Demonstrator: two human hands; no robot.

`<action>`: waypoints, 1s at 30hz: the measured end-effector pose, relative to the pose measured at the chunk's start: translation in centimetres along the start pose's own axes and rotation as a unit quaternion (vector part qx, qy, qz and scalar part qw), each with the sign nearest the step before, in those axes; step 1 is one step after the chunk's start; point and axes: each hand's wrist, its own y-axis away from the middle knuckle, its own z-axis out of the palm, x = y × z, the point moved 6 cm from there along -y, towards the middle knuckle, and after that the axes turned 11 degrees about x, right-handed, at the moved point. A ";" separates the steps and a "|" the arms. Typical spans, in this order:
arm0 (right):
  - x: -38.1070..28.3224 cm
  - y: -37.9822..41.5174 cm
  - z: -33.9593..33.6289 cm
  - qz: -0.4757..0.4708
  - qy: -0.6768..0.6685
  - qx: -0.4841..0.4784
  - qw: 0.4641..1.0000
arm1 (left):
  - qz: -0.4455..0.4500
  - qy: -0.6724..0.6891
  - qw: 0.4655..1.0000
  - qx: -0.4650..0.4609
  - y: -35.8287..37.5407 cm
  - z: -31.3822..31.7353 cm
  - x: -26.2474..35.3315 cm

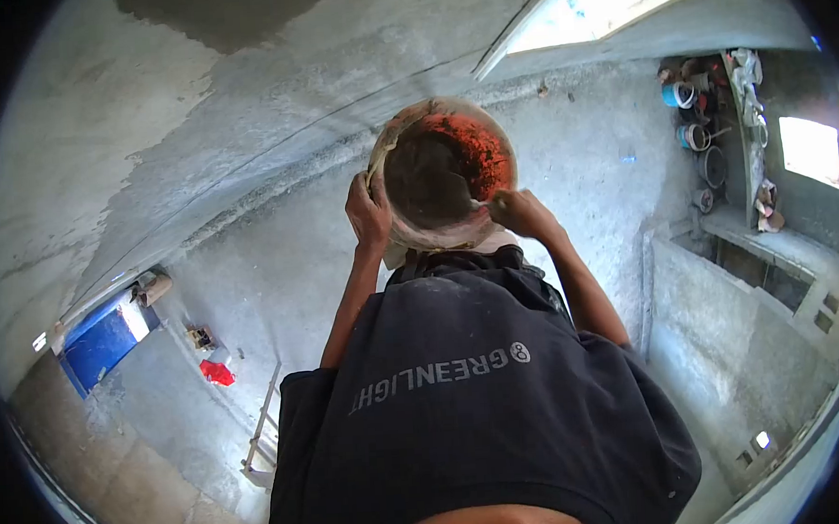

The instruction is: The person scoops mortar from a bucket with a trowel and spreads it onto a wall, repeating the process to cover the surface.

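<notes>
A round basin with a red inside and a mortar-smeared rim is held against my waist. Dark grey wet mortar fills much of it, mostly on the left side. My left hand grips the basin's left rim, fingers wrapped over the edge. At the right rim, my right hand is closed around the handle of a trowel. The trowel's blade reaches into the basin and blends with the mortar, so its outline is hard to make out.
A plastered wall with a darker wet patch rises ahead, beside a bright window. Several buckets stand at the right near a ledge. On the left are a blue panel, a red item and a wooden frame.
</notes>
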 end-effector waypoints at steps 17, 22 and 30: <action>-4.1 -4.8 2.7 -0.128 0.245 -0.044 0.960 | 0.155 0.044 0.986 -0.036 -1.5 -0.4 2.5; -3.0 -6.3 4.8 -0.143 0.186 -0.047 0.971 | 0.093 0.090 0.989 -0.065 -0.2 1.2 2.0; -0.9 -8.9 9.7 -0.232 0.103 -0.049 0.966 | 0.095 0.072 0.993 -0.018 1.2 0.2 2.1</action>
